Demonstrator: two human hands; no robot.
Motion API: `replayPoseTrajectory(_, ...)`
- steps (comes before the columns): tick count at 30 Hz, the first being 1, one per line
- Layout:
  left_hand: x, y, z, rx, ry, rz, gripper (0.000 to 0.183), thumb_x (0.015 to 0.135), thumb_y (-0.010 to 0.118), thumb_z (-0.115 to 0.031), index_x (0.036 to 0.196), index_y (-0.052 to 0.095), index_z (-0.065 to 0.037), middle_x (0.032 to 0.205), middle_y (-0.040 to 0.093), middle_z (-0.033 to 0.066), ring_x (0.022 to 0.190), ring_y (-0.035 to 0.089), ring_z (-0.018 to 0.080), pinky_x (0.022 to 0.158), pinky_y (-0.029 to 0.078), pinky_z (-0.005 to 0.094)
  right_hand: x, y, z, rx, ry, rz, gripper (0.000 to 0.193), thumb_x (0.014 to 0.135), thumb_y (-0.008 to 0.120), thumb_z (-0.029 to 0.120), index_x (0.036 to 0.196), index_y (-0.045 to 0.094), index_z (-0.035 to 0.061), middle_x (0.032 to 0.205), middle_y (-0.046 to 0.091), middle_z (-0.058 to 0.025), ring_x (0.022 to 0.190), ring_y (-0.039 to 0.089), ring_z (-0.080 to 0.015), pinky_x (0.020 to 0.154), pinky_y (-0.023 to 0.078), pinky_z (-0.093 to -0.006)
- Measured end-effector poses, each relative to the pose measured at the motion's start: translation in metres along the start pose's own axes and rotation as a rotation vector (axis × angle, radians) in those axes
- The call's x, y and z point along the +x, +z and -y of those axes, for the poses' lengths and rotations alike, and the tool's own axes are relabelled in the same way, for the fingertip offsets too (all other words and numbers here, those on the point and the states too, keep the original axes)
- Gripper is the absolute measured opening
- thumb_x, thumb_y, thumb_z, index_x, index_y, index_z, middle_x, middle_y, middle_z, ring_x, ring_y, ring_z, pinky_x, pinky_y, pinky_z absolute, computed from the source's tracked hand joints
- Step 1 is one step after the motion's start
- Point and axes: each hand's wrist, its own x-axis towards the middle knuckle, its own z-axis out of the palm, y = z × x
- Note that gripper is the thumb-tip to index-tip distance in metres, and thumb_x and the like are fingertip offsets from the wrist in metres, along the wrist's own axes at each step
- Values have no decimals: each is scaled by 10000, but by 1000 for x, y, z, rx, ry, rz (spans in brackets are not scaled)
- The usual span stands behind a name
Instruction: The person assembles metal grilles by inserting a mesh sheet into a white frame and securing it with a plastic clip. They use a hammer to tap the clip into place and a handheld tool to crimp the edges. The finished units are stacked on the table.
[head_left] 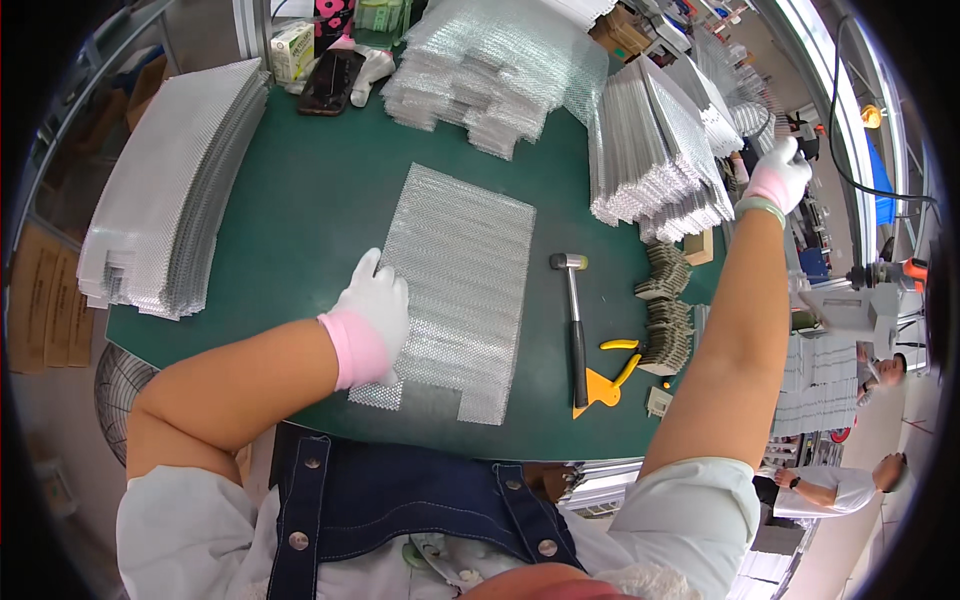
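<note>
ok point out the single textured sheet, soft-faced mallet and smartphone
Single textured sheet [458,285]: head view, middle of its surface
Soft-faced mallet [577,342]: head view, upper part of its black grip
Smartphone [331,81]: head view, middle of its dark face

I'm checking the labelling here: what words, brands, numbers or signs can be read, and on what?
Box, white and green: small lettering, which I won't copy.
Brown cartons: faint marks, too blurred to read.
Sheet by the left hand: no text visible.
Hammer: no readable text.
</note>
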Motion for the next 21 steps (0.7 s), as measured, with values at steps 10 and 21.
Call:
replayPoseTrajectory(10, -23, -24, -13, -950, 241, -775, 1128, 611, 843, -424, 1481, 298, 45, 1351, 494, 263, 1304, 441, 394, 1142, 299, 431, -223, -147, 42, 930, -116, 528, 457, 947, 586, 235, 1211, 534, -134, 1195, 621, -200, 1109, 610, -277, 960, 493, -378)
replayPoseTrajectory(21, -98, 1, -22, -1866, 168, -780, 365, 828, 759, -94, 1151, 652, 36, 989, 698, 113, 897, 658, 125, 775, 540, 273, -289, -243, 13, 600, -174, 591, 419, 1003, 548, 164, 1348, 477, -63, 1187, 607, -175, 998, 636, -206, 839, 530, -323)
